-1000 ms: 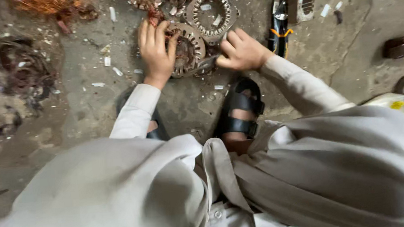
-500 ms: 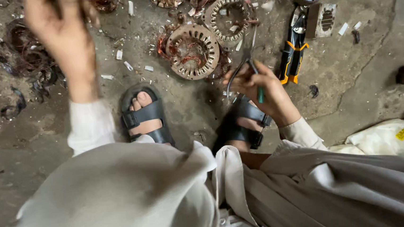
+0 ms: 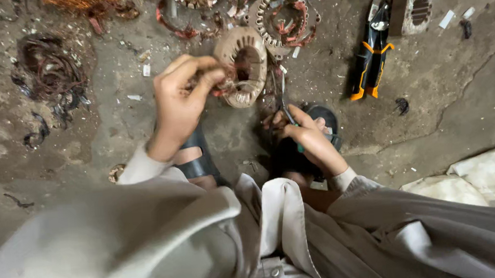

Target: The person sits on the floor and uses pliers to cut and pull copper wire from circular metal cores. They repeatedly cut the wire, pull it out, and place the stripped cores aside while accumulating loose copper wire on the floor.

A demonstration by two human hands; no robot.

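Left hand (image 3: 180, 100) grip clenched on wire of a motor ring (image 3: 244, 65), right hand (image 3: 307, 136) grasping a thin tool (image 3: 285, 98), orange-handled cutters (image 3: 371, 60) on the floor.

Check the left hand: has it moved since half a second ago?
Yes. The left hand has come down from the dark wire tangle to the round motor stator, which it now grips, lifted off the floor.

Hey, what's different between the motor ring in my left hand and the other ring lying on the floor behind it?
The held ring is lifted off the floor and tilted on edge in the left hand; the floor ring lies flat. The held ring looks pale tan, with a few wire strands hanging at its edge; the floor ring is darker, with reddish wire tangled across its opening. Both are round, toothed metal cores with a hollow centre.
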